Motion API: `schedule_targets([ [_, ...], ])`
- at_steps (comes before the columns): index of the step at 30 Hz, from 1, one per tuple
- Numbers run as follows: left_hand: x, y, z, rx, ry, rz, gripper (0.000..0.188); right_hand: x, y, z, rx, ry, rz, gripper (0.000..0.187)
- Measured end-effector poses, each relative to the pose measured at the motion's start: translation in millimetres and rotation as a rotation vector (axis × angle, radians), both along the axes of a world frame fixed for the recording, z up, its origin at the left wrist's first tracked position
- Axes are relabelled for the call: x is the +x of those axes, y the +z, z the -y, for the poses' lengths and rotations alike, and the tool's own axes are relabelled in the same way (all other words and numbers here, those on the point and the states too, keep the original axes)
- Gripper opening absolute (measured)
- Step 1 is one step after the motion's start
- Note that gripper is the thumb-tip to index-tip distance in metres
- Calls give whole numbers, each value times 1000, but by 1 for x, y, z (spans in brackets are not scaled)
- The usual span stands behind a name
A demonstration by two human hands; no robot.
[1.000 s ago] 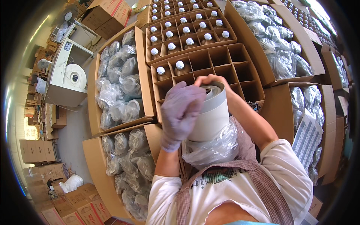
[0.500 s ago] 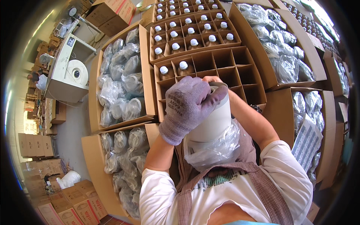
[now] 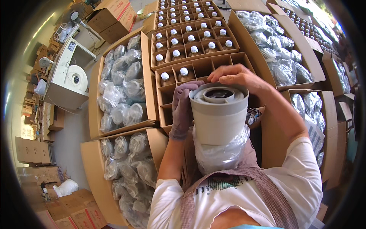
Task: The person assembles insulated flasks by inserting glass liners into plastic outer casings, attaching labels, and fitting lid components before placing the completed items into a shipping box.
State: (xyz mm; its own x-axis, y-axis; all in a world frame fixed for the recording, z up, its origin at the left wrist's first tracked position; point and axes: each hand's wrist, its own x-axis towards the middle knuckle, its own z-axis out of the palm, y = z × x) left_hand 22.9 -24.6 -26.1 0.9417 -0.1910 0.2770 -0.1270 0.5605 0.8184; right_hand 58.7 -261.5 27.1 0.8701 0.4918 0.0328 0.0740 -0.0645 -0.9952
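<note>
In front of my chest stands a grey plastic cylinder (image 3: 219, 124), its recessed round opening facing up. A clear plastic bag (image 3: 221, 152) is bunched around its lower part. My left hand (image 3: 183, 107), in a purple-grey knit glove, grips the left side of the rim. Bare, my right hand (image 3: 236, 76) curves over the far right of the rim with bent fingers; its palm side is hidden. Just beyond is a divided cardboard box (image 3: 202, 65) with two brown bottles (image 3: 184, 74), capped in white, in its far-left compartments.
Farther back, another divided box (image 3: 196, 55) holds several white-capped bottles. Open cartons of plastic-wrapped items stand at the left (image 3: 92, 110), lower left (image 3: 89, 164) and right (image 3: 310, 72). A white machine (image 3: 61, 84) with a round disc is at the far left.
My left hand has moved from above the cylinder's top to its left side, uncovering the opening. My right hand has come into view over the far rim. The cylinder looks more upright.
</note>
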Motion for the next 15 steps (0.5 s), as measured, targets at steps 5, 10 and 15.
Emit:
schedule_targets([
  [5, -15, 5, 19, -74, -42, 131, 22, -29, 79, -4, -657, 306, 209, 26],
  [10, -41, 26, 24, 250, 65, 344, 34, -74, 85, -8, -773, 291, 459, 25],
  [15, -63, 22, 36, 6, -23, 239, 50, -115, 102, -22, -1016, 224, 546, 26],
])
